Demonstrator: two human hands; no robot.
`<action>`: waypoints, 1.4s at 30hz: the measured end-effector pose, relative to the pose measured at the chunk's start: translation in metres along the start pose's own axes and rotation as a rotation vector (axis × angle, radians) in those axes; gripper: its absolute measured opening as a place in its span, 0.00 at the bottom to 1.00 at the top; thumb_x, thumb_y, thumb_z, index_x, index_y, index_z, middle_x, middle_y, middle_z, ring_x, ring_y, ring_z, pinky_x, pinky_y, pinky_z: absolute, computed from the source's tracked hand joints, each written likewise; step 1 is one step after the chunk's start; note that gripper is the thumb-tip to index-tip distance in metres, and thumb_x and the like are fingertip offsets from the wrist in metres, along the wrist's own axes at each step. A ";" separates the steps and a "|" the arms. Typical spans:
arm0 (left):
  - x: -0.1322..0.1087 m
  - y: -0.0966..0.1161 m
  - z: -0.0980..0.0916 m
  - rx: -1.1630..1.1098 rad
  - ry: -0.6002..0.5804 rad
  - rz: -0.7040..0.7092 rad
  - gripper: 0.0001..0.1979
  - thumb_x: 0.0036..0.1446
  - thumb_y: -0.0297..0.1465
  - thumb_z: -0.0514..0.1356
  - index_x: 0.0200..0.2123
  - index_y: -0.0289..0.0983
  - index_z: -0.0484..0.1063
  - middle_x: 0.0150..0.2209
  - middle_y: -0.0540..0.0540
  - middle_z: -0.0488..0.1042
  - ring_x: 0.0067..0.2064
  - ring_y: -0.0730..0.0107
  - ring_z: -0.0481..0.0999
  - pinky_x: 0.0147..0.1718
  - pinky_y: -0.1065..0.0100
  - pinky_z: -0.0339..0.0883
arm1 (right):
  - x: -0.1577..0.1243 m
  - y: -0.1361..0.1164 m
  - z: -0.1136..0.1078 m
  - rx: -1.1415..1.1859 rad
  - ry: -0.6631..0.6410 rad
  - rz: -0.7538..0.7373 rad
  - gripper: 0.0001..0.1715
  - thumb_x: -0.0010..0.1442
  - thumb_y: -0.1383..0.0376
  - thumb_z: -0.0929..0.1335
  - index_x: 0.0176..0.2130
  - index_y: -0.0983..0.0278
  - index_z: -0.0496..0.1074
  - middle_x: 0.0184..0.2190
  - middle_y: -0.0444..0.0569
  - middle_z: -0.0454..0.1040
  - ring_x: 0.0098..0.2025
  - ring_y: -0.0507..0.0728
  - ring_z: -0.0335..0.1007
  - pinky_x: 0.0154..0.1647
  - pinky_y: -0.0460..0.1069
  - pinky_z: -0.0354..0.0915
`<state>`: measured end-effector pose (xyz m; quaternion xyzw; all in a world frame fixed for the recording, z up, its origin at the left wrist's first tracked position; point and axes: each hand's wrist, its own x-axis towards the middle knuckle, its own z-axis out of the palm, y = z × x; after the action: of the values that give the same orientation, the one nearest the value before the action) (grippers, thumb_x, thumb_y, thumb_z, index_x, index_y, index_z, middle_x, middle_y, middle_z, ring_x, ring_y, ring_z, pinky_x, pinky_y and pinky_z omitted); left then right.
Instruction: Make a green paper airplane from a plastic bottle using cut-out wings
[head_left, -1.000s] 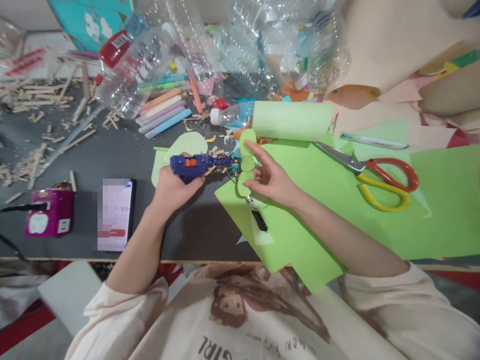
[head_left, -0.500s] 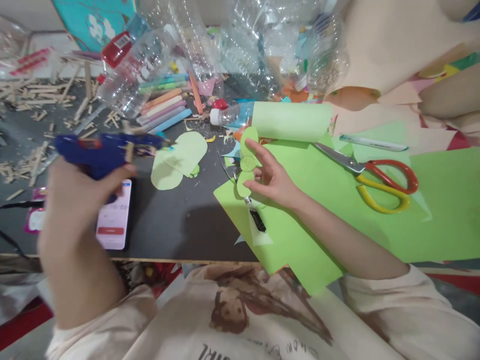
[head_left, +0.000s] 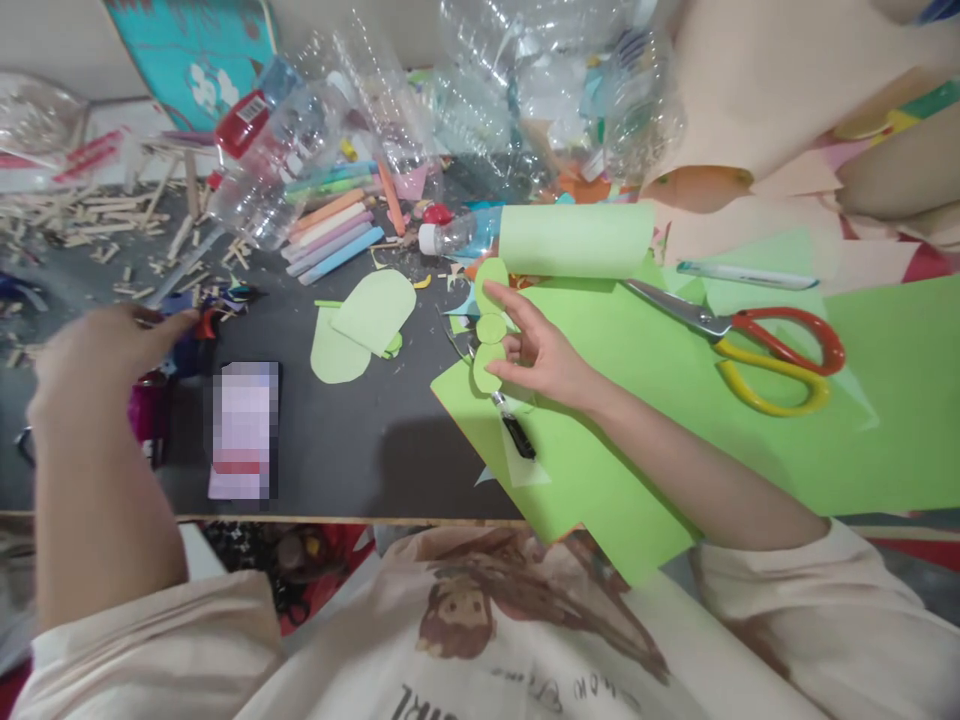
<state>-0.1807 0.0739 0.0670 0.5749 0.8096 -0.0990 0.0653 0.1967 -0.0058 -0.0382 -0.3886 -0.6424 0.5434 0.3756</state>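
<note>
My left hand [head_left: 105, 350] is at the left of the dark table, its thumb and fingers stretched out just over a blue hot glue gun [head_left: 180, 345]. The hand covers part of the gun. My right hand [head_left: 544, 350] holds a light green paper cutout [head_left: 491, 329] made of a small round piece between two ovals. Its index finger rests on the upper oval and its thumb on the lower one; the other fingers are curled. Under this hand lies a large green paper sheet [head_left: 615, 420], with a black-handled craft knife [head_left: 516, 432] near the wrist.
Red-and-yellow scissors [head_left: 784, 360] and a pen [head_left: 746, 275] lie at right. A bottle wrapped in green paper [head_left: 577, 240] lies behind. Rounded green paper pieces [head_left: 379, 310], a phone [head_left: 244, 430], chalk-like sticks [head_left: 334, 240], wood scraps [head_left: 112, 210] and clear plastic bottles [head_left: 259, 190] fill the rest.
My left hand has moved left, away from above the phone. The glue gun, held up before, is now lower and farther left. My right hand stays on the green cutout.
</note>
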 end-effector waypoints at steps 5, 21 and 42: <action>-0.060 0.057 -0.003 -0.202 0.170 0.091 0.22 0.57 0.42 0.52 0.49 0.36 0.71 0.49 0.40 0.75 0.50 0.50 0.73 0.52 0.46 0.65 | 0.000 -0.003 -0.001 0.019 -0.008 0.055 0.43 0.58 0.54 0.68 0.66 0.45 0.47 0.71 0.47 0.41 0.34 0.50 0.64 0.33 0.49 0.68; -0.115 0.162 0.106 -1.392 -0.541 0.794 0.30 0.50 0.41 0.67 0.56 0.46 0.64 0.54 0.44 0.65 0.33 0.80 0.66 0.33 0.73 0.68 | -0.003 -0.017 0.004 0.252 -0.126 0.190 0.57 0.52 0.54 0.73 0.67 0.38 0.36 0.72 0.47 0.29 0.23 0.42 0.53 0.20 0.44 0.61; -0.088 0.153 0.106 -1.442 -0.196 0.754 0.30 0.51 0.35 0.65 0.57 0.44 0.64 0.57 0.42 0.62 0.31 0.81 0.67 0.33 0.73 0.68 | 0.047 -0.050 -0.065 -1.112 0.213 0.016 0.30 0.55 0.53 0.71 0.55 0.56 0.64 0.56 0.56 0.69 0.61 0.71 0.58 0.59 0.69 0.56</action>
<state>-0.0082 0.0165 -0.0300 0.6140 0.4172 0.4248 0.5182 0.2311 0.0581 0.0228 -0.5854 -0.7876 0.0838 0.1730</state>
